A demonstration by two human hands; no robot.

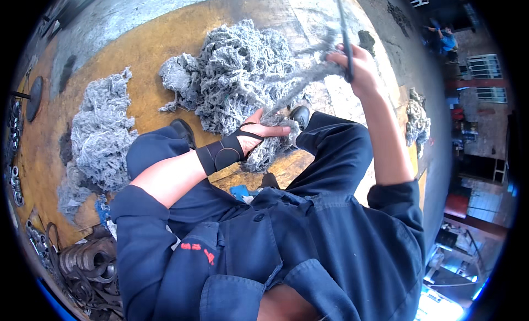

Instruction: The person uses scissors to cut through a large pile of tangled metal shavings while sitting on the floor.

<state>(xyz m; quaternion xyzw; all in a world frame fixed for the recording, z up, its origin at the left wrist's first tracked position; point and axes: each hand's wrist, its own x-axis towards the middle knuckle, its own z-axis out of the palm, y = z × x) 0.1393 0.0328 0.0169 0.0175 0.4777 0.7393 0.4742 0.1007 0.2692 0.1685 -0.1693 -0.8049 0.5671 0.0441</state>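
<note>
My left hand [260,132], in a black wrist wrap [220,154], is closed around a clump of grey fluffy yarn waste [263,156] between my knees. Raised at the upper right, my right hand [362,71] grips a long, thin, dark tool [345,37] that points up and away; motion blur hides whether it is a blade or a rod. Stretched grey strands [306,78] run from the left hand's clump toward my right fingers. Just beyond my hands lies a large tangled heap of the same grey waste [242,67].
Another grey pile [102,133] lies on the left of the worn yellow-brown floor [146,73], and a smaller one [417,119] sits far right. Metal rings and coiled parts [88,260] crowd the lower left. A dark disc [34,97] stands at far left. A person in blue [447,41] is distant.
</note>
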